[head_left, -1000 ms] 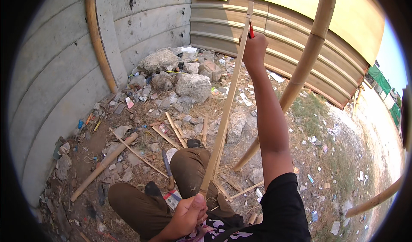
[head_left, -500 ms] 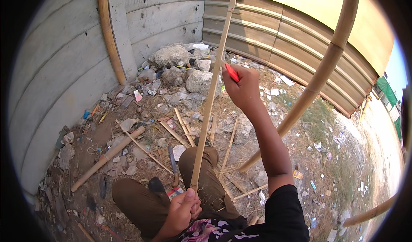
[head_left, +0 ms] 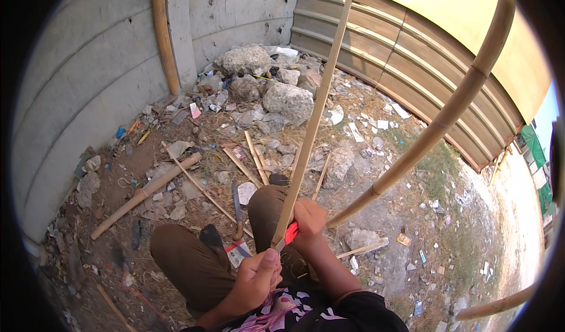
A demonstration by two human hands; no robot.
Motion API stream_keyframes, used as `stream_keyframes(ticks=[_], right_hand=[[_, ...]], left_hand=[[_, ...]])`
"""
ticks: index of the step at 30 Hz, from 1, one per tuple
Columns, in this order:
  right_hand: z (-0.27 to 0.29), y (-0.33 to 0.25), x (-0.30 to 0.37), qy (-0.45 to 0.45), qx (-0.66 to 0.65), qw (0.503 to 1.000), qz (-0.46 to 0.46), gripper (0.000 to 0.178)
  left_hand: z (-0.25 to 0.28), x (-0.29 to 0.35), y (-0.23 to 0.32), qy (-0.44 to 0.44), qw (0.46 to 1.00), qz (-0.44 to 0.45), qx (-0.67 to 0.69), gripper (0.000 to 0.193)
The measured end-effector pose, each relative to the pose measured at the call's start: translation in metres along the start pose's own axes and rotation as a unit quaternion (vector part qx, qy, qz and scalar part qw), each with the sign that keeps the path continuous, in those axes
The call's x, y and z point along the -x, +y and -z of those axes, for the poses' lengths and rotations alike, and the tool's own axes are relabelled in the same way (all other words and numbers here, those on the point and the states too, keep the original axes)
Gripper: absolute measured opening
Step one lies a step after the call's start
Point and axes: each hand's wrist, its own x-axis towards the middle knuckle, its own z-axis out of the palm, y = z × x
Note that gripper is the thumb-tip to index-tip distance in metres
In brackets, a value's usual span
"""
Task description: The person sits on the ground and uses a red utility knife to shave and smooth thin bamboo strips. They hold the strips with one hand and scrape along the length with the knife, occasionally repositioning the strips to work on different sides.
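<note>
My left hand [head_left: 256, 282] is closed around the lower end of a long bamboo strip [head_left: 318, 114], thumb on top. The strip slants up and away from me, its far end near the top edge of the view. Close above the left hand, my right hand [head_left: 311, 223] is wrapped round a red-handled knife [head_left: 291, 232], held against the strip's right side. Its blade is mostly hidden. Below lies a long dark blade with a wooden handle [head_left: 238, 231], on the ground between my legs.
A thick bamboo pole [head_left: 432, 129] slants across the right side. A shorter bamboo pole [head_left: 147, 195] lies at left, with thin bamboo strips [head_left: 257, 158] ahead of my knees. Rocks [head_left: 288, 101] and litter sit before the concrete wall [head_left: 106, 67] and ribbed metal fence [head_left: 424, 64].
My right hand has come down along the strip with the red-handled knife, from well up its length to just above my left hand. The left hand still grips the lower end.
</note>
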Motion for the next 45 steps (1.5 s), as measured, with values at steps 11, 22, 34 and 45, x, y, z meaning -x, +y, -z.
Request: stream_keyframes(ticks=[11,22,34,45], right_hand=[[0.006,0.014,-0.049,0.043,0.007,0.993,-0.109,0.03],[0.0,-0.004,0.009,-0.047,0.054,0.997,-0.038,0.031],[0.018,0.01,-0.06,-0.001,0.056,0.998,-0.022,0.033],[0.007,-0.02,0.034,-0.099,-0.034,0.994,-0.031,0.033]], left_hand=[[0.0,0.002,-0.014,-0.001,0.997,-0.04,-0.066,0.045],[-0.001,-0.001,-0.007,0.087,0.972,-0.108,-0.189,0.041],[-0.006,0.0,-0.016,0.071,0.969,-0.123,-0.201,0.04],[0.006,-0.001,-0.011,0.027,0.995,-0.077,-0.055,0.032]])
